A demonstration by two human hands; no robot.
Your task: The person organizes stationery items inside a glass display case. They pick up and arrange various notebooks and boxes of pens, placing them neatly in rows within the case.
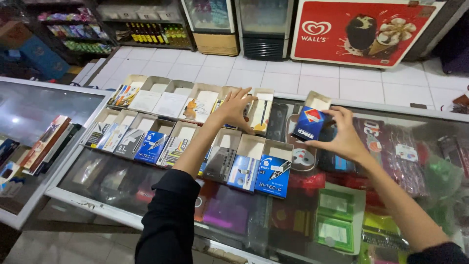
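Note:
My right hand holds a small blue box with a red and white emblem, its lid flap open, lifted just above the glass counter. My left hand reaches forward, fingers spread, and rests on an open cardboard pen box in the far row. Two rows of open pen boxes lie on the counter, among them a blue box at the near row's right end.
Goods show under the glass, including green packs and red packets. A stack of flat boxes lies on the left counter. Beyond the counter are white floor tiles, drink shelves and a red ice-cream freezer.

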